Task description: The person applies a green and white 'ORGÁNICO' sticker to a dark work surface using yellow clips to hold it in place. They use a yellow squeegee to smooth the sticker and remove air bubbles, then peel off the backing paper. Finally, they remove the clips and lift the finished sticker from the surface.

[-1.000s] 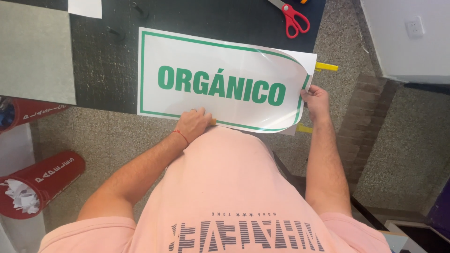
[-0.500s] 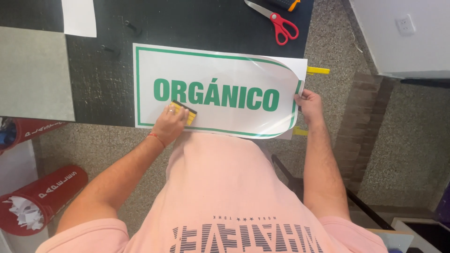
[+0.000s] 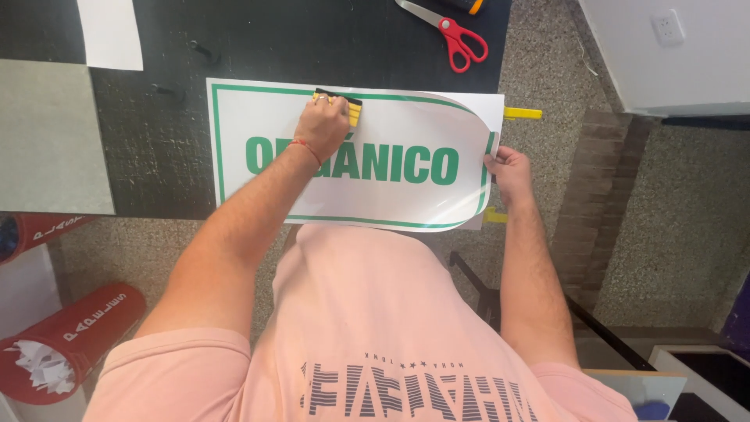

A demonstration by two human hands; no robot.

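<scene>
A white sign sheet [image 3: 375,195] with a green border and green lettering lies on the dark table [image 3: 312,39] — its right end curls up off the white backing. The left hand [image 3: 322,125] is clamped on a yellow squeegee [image 3: 344,105] at the sheet's upper edge. The right hand [image 3: 509,173] pinches the lifted right edge, seemingly between thumb and fingers. Red scissors [image 3: 457,35] lie beyond.

Your count, by kind
You have one white-and-green sign [image 3: 351,156], one yellow squeegee [image 3: 344,105], one red scissors [image 3: 457,37], two red tubes [image 3: 70,344].
</scene>
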